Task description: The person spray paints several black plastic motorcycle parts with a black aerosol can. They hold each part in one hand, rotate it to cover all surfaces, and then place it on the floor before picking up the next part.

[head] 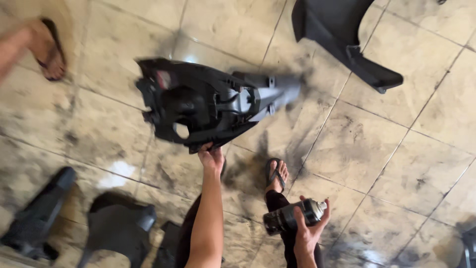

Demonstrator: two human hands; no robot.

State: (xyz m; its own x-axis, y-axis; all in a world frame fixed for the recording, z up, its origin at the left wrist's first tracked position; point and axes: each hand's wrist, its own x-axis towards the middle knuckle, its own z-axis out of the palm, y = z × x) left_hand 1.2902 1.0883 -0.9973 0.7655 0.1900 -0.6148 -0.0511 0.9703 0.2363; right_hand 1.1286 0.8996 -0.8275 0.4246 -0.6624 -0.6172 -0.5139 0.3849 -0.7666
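Above stained floor tiles (377, 164), left hand (212, 159) grips black panel (208, 101).

big fairing panel (213, 106) is held up over the floor (396, 149) by the left hand (212, 158); spray can (292, 216) is gripped lower right, another panel (342, 34) lies behind.

You are standing in what looks like a small vehicle repair or repaint workshop. The tiled floor (377, 164) under your feet is smeared with dark overspray and grime. Black plastic body panels lie about it: one far right (342, 39), two near left (119, 223). Your left hand (212, 158) holds up another black fairing (208, 104), and your right hand (307, 226) grips a spray can (292, 216).
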